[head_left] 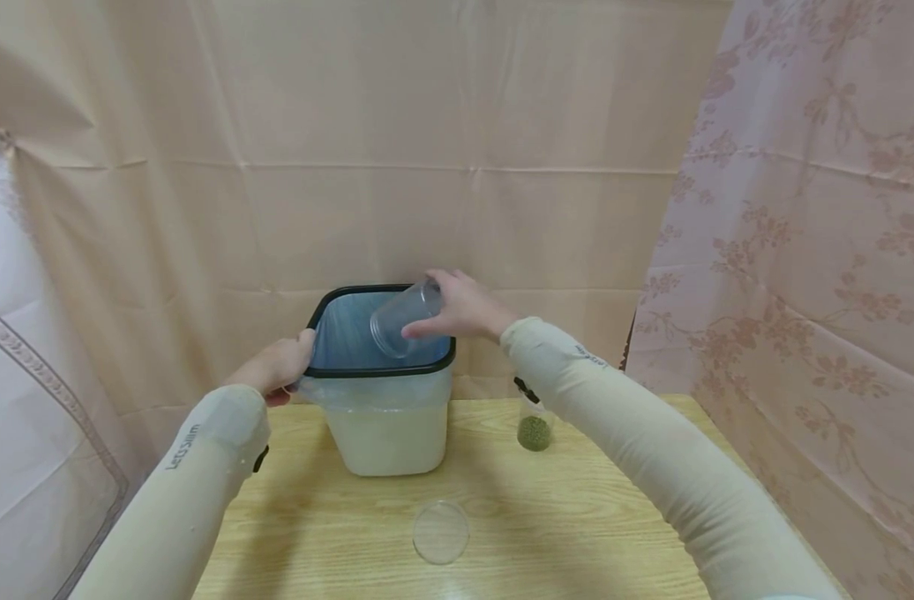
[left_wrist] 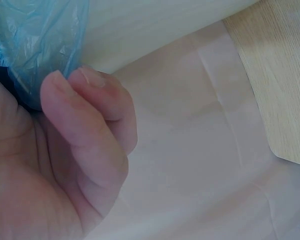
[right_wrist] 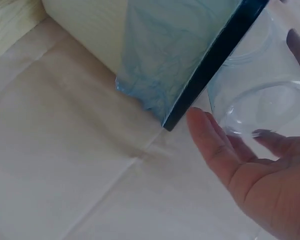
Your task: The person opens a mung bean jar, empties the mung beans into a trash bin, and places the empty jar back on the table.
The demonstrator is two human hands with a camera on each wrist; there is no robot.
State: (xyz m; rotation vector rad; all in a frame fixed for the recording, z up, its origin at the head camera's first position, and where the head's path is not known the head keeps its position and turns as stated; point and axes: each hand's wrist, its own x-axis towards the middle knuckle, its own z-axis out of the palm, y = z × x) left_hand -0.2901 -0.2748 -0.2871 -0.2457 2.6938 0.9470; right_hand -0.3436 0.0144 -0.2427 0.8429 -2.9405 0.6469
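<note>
A cream trash bin [head_left: 389, 442] with a black rim and a blue plastic liner [left_wrist: 50, 35] stands at the table's back edge. My left hand [head_left: 280, 364] grips its left rim over the liner; in the left wrist view the fingers [left_wrist: 90, 135] are curled beside the blue film. Above the bin's right side, my right hand [head_left: 467, 308] holds a clear plastic cup [head_left: 402, 321] tilted, its mouth toward the inside of the bin. The right wrist view shows the transparent cup [right_wrist: 265, 100] between thumb and fingers, beside the black rim [right_wrist: 210, 70]. No contents show in it.
A clear container with green granules [head_left: 534, 433] stands on the wooden table [head_left: 591, 517], partly behind my right forearm. Near the table's middle lies a round clear lid [head_left: 441, 532]. A beige curtain [head_left: 457, 125] hangs behind, and a floral one [head_left: 801, 292] at the right.
</note>
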